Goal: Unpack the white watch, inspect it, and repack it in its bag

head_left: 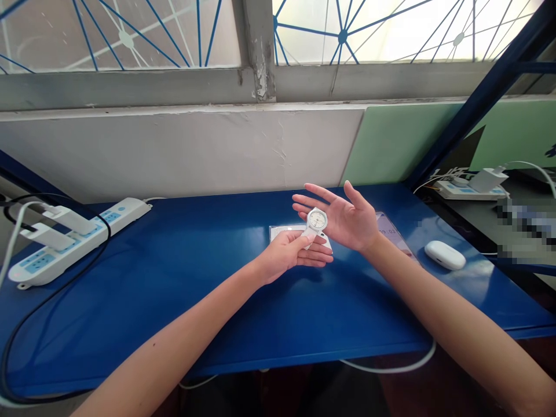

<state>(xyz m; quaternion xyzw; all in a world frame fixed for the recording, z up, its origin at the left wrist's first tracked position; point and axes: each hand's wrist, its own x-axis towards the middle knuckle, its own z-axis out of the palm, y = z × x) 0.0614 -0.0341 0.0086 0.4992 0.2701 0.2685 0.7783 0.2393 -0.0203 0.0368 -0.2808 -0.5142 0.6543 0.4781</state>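
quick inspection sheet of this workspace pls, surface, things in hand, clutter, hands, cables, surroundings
surface: glossy blue tabletop; spills, nothing seen
job's things: small white watch with a round dial, held above the tabletop
clutter: flat white rectangular item behind the left hand; phone with lit screen, partly hidden; white oval plastic case to the right
hands: left hand grips the watch; right hand open beside it
cables: thin black cable looping by the long white power strip; white cable hanging below the front edge
surroundings: pale wall panel, light green panel, windows above
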